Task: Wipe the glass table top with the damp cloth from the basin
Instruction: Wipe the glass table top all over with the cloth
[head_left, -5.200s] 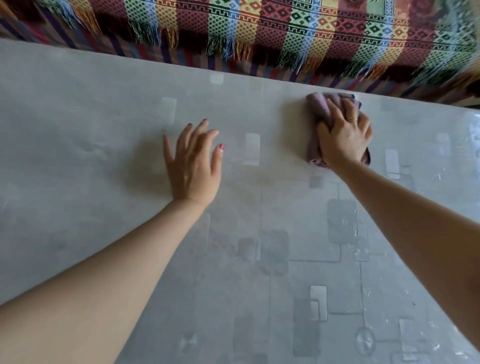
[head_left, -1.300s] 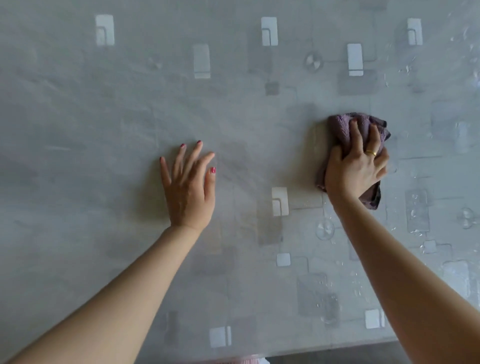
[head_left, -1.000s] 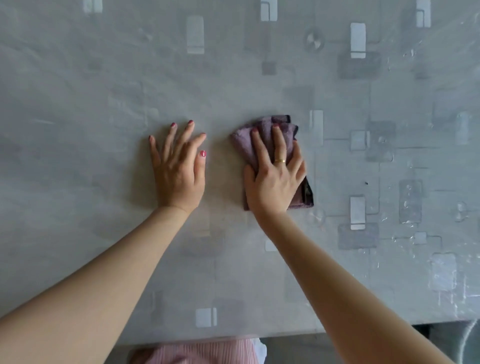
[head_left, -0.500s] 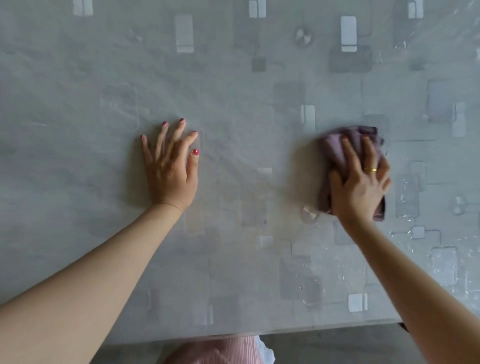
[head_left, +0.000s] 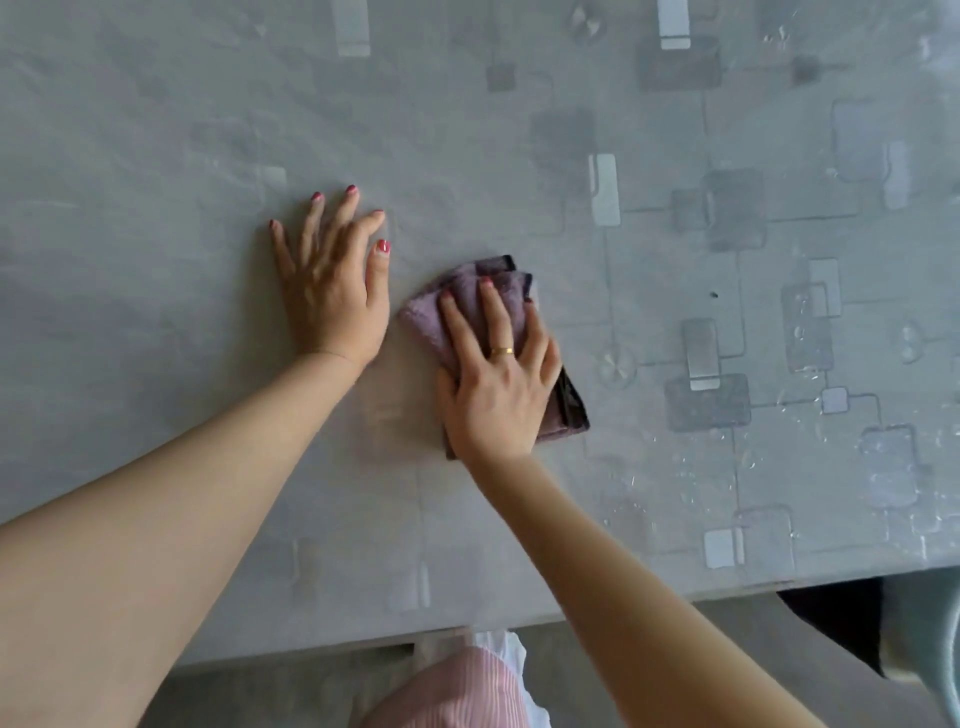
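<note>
Pressure is what the right hand (head_left: 496, 387) supplies here: its palm and spread fingers lie flat on top of the folded mauve terry cloth with a dark edge (head_left: 462, 306), pinning it to the grey patterned glass desk (head_left: 675, 467) rather than pinching it — a wide, open-palmed grip that lets the whole fold rub the surface. The cloth sits near the middle of the view, just beside the left hand (head_left: 332, 291), which holds nothing; it rests flat with fingers splayed on the glass, probably as a brace so the person can lean over the near edge. To the right the desk shows scattered droplets and wet streaks (head_left: 737, 462), while the area under the left arm looks duller and dry, so wiping seems partway done. Damp glass is slick — the flat palm likely keeps the cloth from bunching or slipping out.
</note>
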